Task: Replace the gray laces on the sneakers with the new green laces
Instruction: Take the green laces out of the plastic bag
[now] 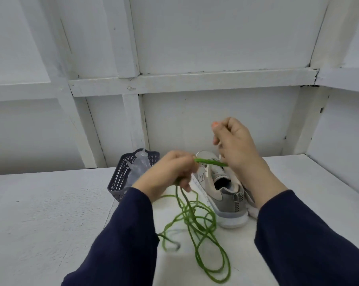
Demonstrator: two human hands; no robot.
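- Our left hand (pixel 170 174) is clenched round the green lace (pixel 192 222), gripping it just in front of the sneaker (pixel 224 195).
- A short, straight stretch of the lace runs from that hand across to the heel of our right hand (pixel 236 145).
- The right hand is raised above the sneaker with its fingers curled; we cannot tell whether they hold anything.
- The rest of the lace hangs from the left hand and lies in loose loops on the white table (pixel 40 213), between our dark blue sleeves.
- The grey and beige sneaker stands on the table, heel towards us.
- A dark lattice basket (pixel 121 180) sits left of the sneaker, with a clear plastic bottle (pixel 141 164) in it.
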